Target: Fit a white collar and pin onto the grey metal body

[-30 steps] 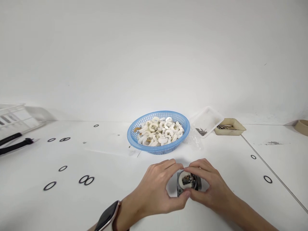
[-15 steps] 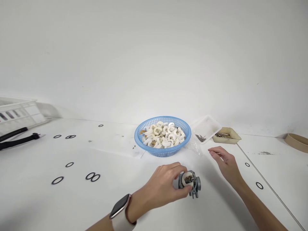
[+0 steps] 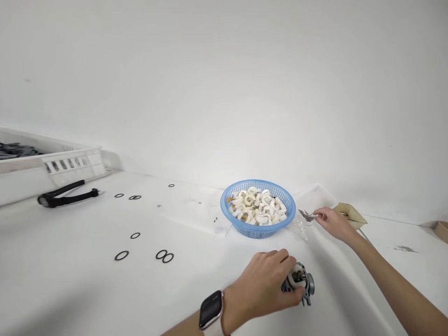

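Observation:
My left hand [image 3: 268, 282] is closed round a grey metal carburetor [image 3: 310, 283] on the table, its open side facing up. A white ring-shaped float [image 3: 297, 279] sits inside, with my fingers and thumb on either side. Farther right, my right hand [image 3: 332, 223] reaches over a white plastic tray [image 3: 317, 190]. Its thumb and fingertips are pinched together beside a small pile of thin metal pins [image 3: 305, 215]; whether a pin is between them is too small to tell. Behind the carburetor stands a blue basket [image 3: 259, 229] heaped with white floats [image 3: 261, 205].
A yellowish tray [image 3: 353, 215] lies behind my right hand, and a brown ring [image 3: 441, 231] is at the right edge. Several black O-rings [image 3: 161, 254] are scattered on the left. A black-handled tool [image 3: 66, 196] lies before a white crate [image 3: 70, 163] of dark parts.
My right hand has moved forward from above the table to the pins in the white tray, and its fingers have pinched together. My left hand still holds the carburetor. The view has turned left.

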### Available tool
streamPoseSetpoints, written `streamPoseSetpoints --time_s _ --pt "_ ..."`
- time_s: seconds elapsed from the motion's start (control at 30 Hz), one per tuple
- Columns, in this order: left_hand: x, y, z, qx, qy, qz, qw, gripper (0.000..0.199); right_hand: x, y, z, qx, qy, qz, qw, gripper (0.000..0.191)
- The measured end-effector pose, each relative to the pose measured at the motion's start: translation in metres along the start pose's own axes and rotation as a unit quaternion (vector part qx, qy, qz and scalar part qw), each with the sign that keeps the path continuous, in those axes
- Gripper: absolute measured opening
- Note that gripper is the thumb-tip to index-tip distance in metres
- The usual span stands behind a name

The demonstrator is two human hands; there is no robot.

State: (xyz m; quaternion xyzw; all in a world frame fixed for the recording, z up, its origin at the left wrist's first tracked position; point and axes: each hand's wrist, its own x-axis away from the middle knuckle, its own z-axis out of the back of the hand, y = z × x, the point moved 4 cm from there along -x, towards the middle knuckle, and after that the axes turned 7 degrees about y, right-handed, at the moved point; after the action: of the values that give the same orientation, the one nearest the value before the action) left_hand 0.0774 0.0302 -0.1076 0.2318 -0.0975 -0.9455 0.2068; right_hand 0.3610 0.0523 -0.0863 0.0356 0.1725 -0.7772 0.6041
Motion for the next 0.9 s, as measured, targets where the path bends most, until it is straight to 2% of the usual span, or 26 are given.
streamPoseSetpoints --time_s 0.07,0.17,0.3,0.47,0.7,0.9 --pt "0.001 0.001 -0.001 -0.013 -0.004 -0.005 1.0 0.033 -0.022 -0.008 -0.004 0.064 -0.055 0.015 0.996 0.016" --pt "0.001 0.001 -0.003 -0.016 -0.007 -0.005 1.0 0.033 -0.044 -0.017 -0.015 0.144 -0.125 0.013 0.982 0.021" --pt "0.002 0.002 -0.003 -0.023 -0.007 -0.015 1.0 0.036 -0.058 -0.022 -0.027 0.205 -0.171 -0.006 0.964 0.024" --pt "0.003 0.005 -0.001 -0.035 -0.006 -0.034 0.999 0.036 -0.064 -0.019 -0.027 0.221 -0.18 -0.01 0.958 0.024" --pt "0.003 0.006 0.0 -0.034 -0.004 -0.033 0.999 0.033 -0.065 -0.005 -0.016 0.188 -0.182 -0.007 0.965 0.025" --pt "0.003 0.006 0.0 -0.026 -0.008 -0.026 0.999 0.033 -0.059 -0.002 -0.012 0.149 -0.151 0.0 0.977 0.024"
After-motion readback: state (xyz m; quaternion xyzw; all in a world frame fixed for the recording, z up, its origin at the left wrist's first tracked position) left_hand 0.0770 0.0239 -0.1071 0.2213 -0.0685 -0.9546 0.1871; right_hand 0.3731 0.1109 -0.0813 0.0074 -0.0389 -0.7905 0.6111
